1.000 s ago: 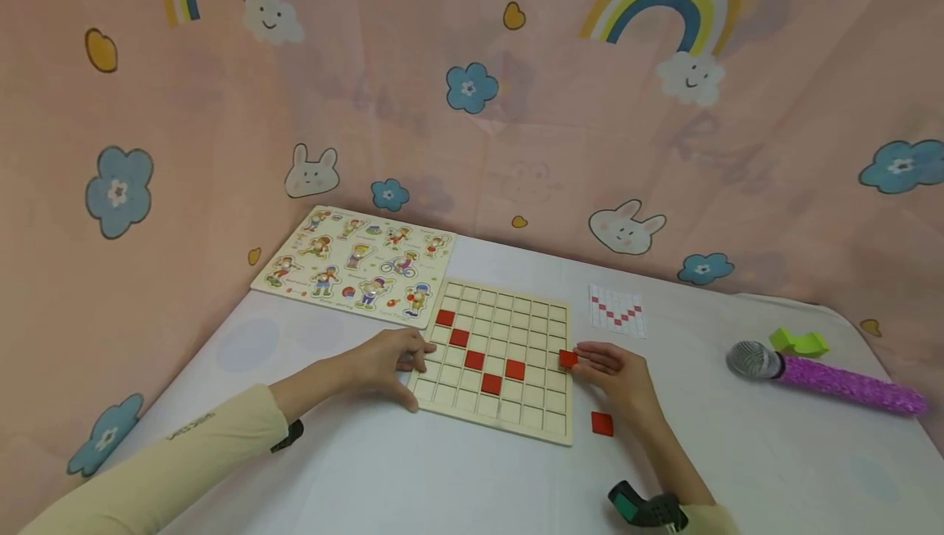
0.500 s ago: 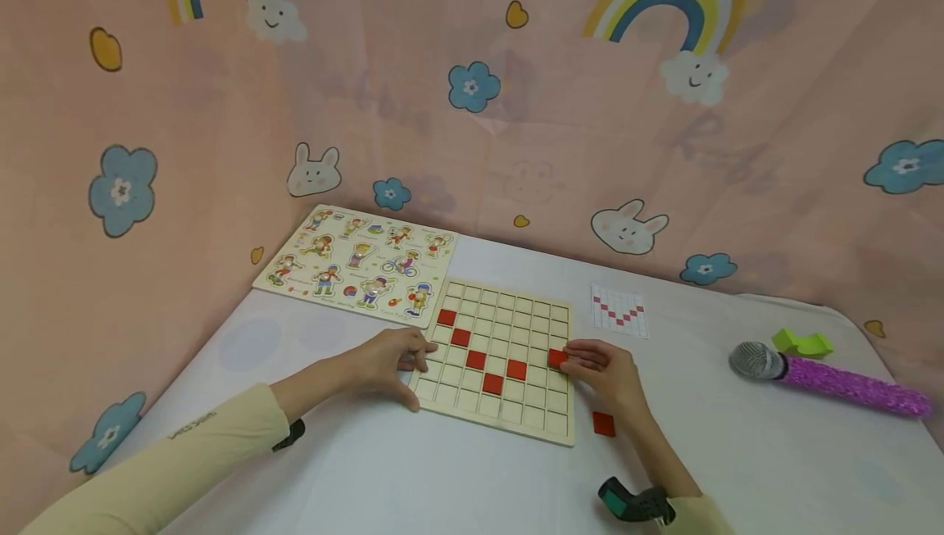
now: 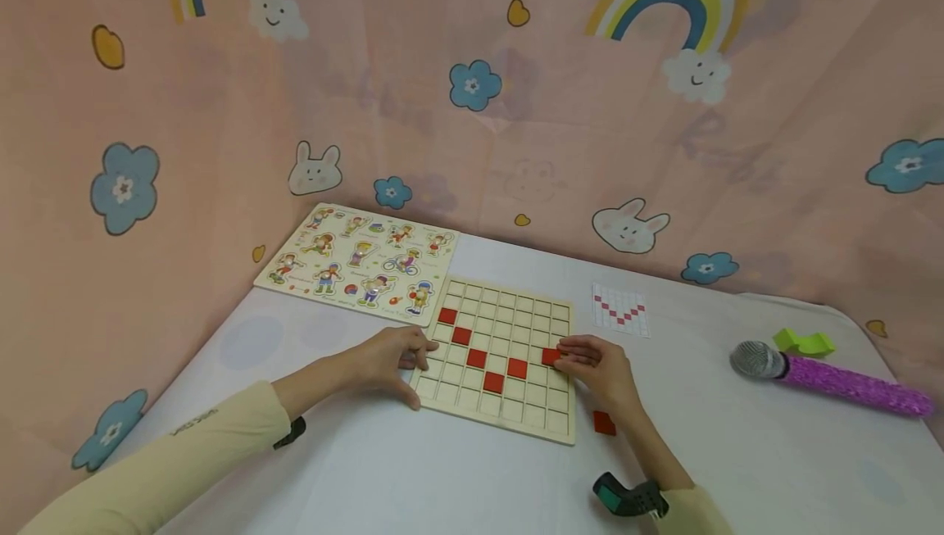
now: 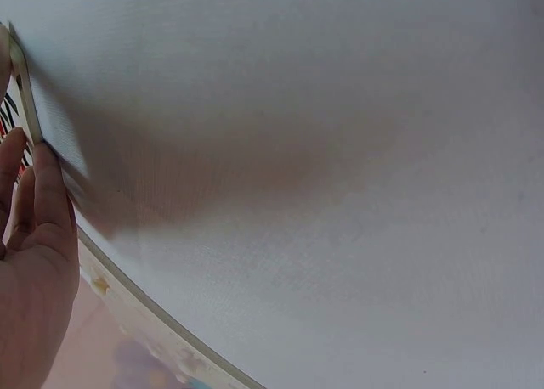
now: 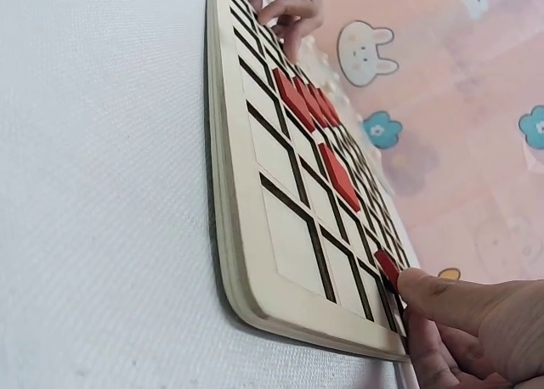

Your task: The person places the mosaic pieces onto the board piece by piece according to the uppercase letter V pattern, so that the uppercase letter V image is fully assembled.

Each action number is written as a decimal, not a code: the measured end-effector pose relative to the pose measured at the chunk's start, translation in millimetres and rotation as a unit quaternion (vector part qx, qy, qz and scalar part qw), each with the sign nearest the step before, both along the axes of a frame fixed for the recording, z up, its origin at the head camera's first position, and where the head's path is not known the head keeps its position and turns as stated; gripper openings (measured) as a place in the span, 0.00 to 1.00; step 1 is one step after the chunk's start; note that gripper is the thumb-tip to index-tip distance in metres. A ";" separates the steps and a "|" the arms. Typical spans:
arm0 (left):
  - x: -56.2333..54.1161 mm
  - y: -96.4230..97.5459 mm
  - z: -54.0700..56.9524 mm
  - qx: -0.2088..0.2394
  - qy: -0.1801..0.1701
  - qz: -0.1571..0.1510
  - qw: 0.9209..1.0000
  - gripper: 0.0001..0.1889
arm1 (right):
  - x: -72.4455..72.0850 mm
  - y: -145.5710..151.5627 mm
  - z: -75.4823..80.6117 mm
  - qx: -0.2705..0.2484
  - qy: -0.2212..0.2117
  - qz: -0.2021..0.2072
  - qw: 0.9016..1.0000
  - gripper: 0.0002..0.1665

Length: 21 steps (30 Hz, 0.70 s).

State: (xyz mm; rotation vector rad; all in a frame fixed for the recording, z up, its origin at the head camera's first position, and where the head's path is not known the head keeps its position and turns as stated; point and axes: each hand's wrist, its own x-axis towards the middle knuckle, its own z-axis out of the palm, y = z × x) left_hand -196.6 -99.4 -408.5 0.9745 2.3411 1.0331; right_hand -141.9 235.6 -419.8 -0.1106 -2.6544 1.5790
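A pale wooden grid board (image 3: 510, 319) lies on the white table. Several red square tiles (image 3: 493, 383) sit in its cells along a diagonal, and one turns back upward. My left hand (image 3: 388, 361) grips the board's left edge, its thumb by the near corner and its fingers over the rim. In the left wrist view only part of that hand (image 4: 38, 245) shows. Between thumb and fingers my right hand (image 3: 601, 369) pinches a red tile (image 3: 551, 356) over the board's right columns; the right wrist view shows this tile (image 5: 388, 267) tilted above the cells.
One loose red tile (image 3: 605, 423) lies right of the board. A pattern card (image 3: 621, 310) with a red V is behind it. A knobbed picture puzzle (image 3: 357, 260) touches the far left. At right are a purple-handled microphone (image 3: 848, 386) and a green block (image 3: 804, 343).
My right hand has moved left with the pinched tile, from the board's right rim to over its right columns. My left hand keeps its place on the board.
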 end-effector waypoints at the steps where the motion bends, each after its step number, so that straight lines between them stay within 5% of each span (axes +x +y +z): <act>1: -0.1 0.2 -0.1 0.001 -0.003 0.002 1.000 0.22 | -0.5 -0.7 -0.2 0.002 0.002 0.000 1.000 0.20; 21: 0.5 -0.6 -0.8 0.007 -0.004 0.000 1.000 0.22 | -2.9 -4.4 -2.2 0.024 0.009 -0.010 1.000 0.20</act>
